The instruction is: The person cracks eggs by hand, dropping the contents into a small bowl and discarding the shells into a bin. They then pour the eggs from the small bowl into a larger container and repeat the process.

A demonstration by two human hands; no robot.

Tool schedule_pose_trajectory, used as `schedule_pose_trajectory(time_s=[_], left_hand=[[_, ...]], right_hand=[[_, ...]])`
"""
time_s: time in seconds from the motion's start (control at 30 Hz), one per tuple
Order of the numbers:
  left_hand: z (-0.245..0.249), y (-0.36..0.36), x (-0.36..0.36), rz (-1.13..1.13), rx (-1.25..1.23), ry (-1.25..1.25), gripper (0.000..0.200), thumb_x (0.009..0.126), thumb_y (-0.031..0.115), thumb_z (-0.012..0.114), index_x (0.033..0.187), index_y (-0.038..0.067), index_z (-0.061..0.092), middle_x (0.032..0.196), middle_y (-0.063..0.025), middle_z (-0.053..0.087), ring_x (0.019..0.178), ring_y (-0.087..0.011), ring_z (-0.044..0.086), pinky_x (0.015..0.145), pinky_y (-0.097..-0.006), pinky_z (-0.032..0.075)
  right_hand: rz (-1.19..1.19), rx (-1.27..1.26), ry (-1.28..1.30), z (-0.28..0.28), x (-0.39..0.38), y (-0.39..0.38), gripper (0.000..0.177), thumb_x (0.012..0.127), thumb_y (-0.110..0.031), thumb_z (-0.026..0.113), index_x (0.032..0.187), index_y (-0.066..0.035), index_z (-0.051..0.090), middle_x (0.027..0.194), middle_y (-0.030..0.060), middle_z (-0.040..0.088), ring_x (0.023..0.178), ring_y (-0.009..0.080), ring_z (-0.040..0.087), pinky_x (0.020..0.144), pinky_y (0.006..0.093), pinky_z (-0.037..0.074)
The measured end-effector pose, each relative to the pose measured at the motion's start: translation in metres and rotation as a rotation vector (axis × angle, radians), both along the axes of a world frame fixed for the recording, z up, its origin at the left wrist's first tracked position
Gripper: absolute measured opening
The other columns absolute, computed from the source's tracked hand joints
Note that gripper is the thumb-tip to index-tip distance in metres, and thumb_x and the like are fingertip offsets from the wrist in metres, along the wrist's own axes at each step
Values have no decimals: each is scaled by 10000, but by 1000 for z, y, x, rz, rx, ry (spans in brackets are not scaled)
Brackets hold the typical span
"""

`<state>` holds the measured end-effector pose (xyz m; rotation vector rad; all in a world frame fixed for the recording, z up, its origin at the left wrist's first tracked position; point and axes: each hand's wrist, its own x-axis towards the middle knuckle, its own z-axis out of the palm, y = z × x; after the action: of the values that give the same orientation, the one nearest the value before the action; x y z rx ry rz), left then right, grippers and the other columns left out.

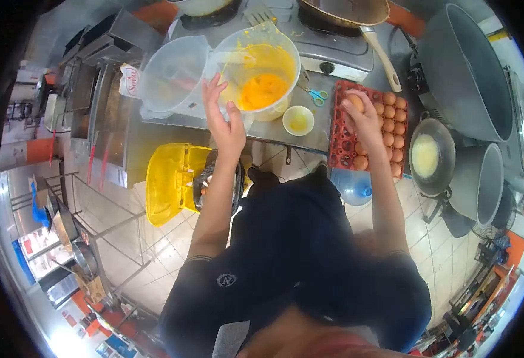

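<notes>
Fingers spread and holding nothing, my left hand (223,116) is raised beside a clear pitcher (294,59) with orange-yellow egg in it. My right hand (363,116) is closed round a brown egg (355,102) above the left part of a red egg tray (338,149). Brown eggs (399,127) fill the right side of the tray, while several of its left cups hold none. Between the pitcher and the tray sits a small white bowl (298,121) with a little yellowish liquid.
Blue-handled scissors (318,95) lie behind the bowl. An empty clear container (175,74) stands left of the pitcher. The stove (351,56) holds a pan with a long handle (384,59). Below the counter is a yellow bin (166,185); large pots (470,71) stand at right.
</notes>
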<state>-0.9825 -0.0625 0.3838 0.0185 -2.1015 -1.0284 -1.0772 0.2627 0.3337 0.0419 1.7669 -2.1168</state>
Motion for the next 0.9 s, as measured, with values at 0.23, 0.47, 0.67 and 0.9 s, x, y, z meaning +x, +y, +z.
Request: schedule_pose_trajectory(time_s=[0.23,0.47,0.67,0.9], left_hand=[[0,0,1,-24,23,1,336,1017,88,486,1345,25,521,1514,-227,503,1511,-488,305,1223,-564,238],[3,1,2,-9,48,-22,342,1009,84,492,1345,21,515,1515,-224,499,1522,-487,284,1225,-563,233],[17,6,8,194,-254,24,356,935,9,536,1287,32,588,1426,-217,586,1410,-484,445,1165,-548,331],[8,80,29,-292,-11,-207,441,907,32,672,1344,40,609,952,-92,719,633,-219,618,632,-354,520]], right_hand=[[-62,591,1292,91,2,-108,309,888,-351,756,1125,-165,686,767,128,661,570,294,652,480,399,494],[151,892,1302,103,0,-125,343,883,-333,756,1160,-146,684,823,90,705,639,299,686,564,395,541],[111,715,1330,99,1,-120,352,914,-364,734,1164,-134,642,769,104,672,620,292,684,544,383,533],[270,249,211,78,9,-80,411,1072,-433,545,1182,-39,514,812,-11,525,582,92,445,509,247,393]])
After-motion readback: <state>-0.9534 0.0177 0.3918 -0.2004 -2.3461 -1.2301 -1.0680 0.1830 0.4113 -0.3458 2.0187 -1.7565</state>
